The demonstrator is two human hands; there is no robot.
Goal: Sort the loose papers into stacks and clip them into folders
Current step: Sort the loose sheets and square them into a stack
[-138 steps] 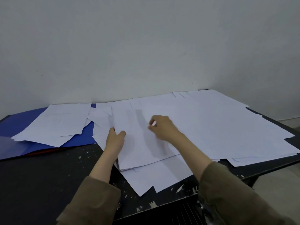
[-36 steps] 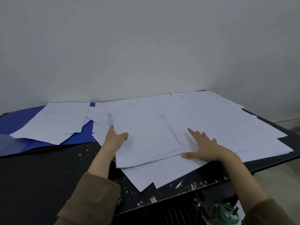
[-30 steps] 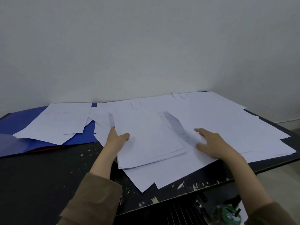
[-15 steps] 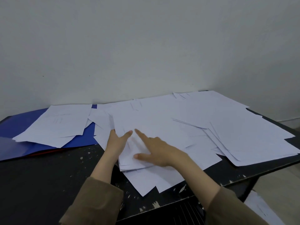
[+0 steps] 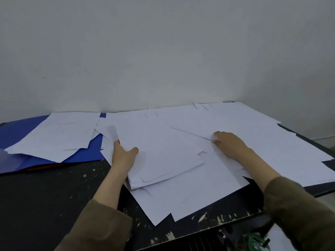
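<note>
White loose sheets cover most of the black table. A gathered stack of papers lies in the middle, and my left hand grips its left edge, thumb on top. My right hand rests on the sheets to the right of the stack, its fingers at the edge of a slightly lifted sheet; whether it pinches that sheet is unclear. A blue folder lies at the far left, partly covered by a few more sheets.
The black table is bare at the front left, speckled with paint. A white wall rises right behind the table. Under the front edge at the lower right sits a green object. The table's right corner shows dark.
My right hand has left the stack and moved right to the spread sheets. The left hand keeps hold of the stack's left edge. The stack has gained a sheet on top.
</note>
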